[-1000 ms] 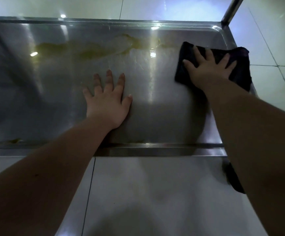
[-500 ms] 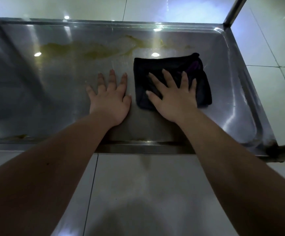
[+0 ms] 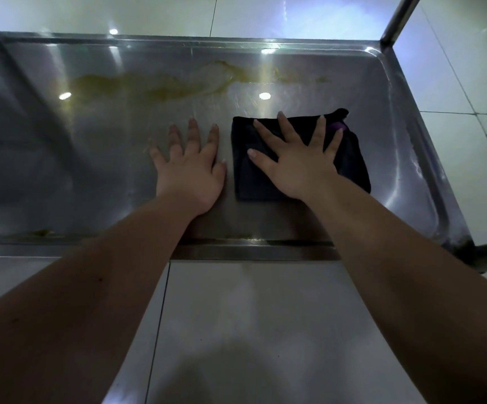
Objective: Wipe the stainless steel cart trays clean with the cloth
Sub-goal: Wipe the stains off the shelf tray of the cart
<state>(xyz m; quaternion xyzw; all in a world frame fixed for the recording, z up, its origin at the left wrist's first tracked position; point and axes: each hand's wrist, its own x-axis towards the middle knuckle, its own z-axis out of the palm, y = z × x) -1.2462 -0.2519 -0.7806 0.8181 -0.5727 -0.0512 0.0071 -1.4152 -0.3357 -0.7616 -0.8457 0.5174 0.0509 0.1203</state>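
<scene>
On the steel cart tray [image 3: 251,252], the left grip [image 3: 191,170] lies flat and released, holding nothing. Just right, the right grip [image 3: 297,164] presses straight, spread fingers on the dark cloth [image 3: 251,182] beneath it. Farther back, a yellowish smear [image 3: 163,86] crosses the tray

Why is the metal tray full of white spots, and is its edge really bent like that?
Head view: the white spots are probably overhead lamps mirrored in the steel tray, with glare streaks beside them; a broad shadow darkens its left side; the bowed rim is wide-angle distortion; in the dim light the dark cloth under the right hand shows almost no texture.
</scene>
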